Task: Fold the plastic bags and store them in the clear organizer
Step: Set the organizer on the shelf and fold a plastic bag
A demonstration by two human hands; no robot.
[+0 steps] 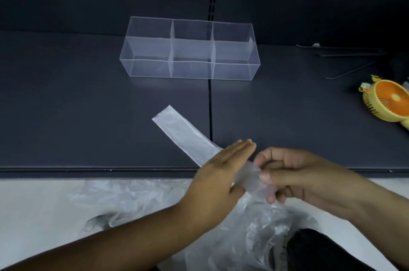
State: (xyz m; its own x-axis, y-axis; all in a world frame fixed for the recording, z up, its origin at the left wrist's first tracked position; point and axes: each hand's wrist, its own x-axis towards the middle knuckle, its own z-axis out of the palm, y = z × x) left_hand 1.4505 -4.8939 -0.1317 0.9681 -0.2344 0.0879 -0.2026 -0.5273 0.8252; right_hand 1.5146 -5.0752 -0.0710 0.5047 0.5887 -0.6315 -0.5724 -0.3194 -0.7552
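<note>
Bag, flattened into a long strip, lies on the shelf, running from 11 o'clock down to the hands. The right hand pinches its near end between thumb and curled fingers. The left hand lies flat against it, fingers straight, gripping nothing. The organizer stands well apart at 12 o'clock. The slick film could slip from the pinch or spring open, and a skewed first fold would likely make a lopsided packet. The pile at 6 o'clock might snag.

You're facing the organizer sitting back on the shelf, the folded bag strip lying before it, the handheld fan sitting far right.
</note>
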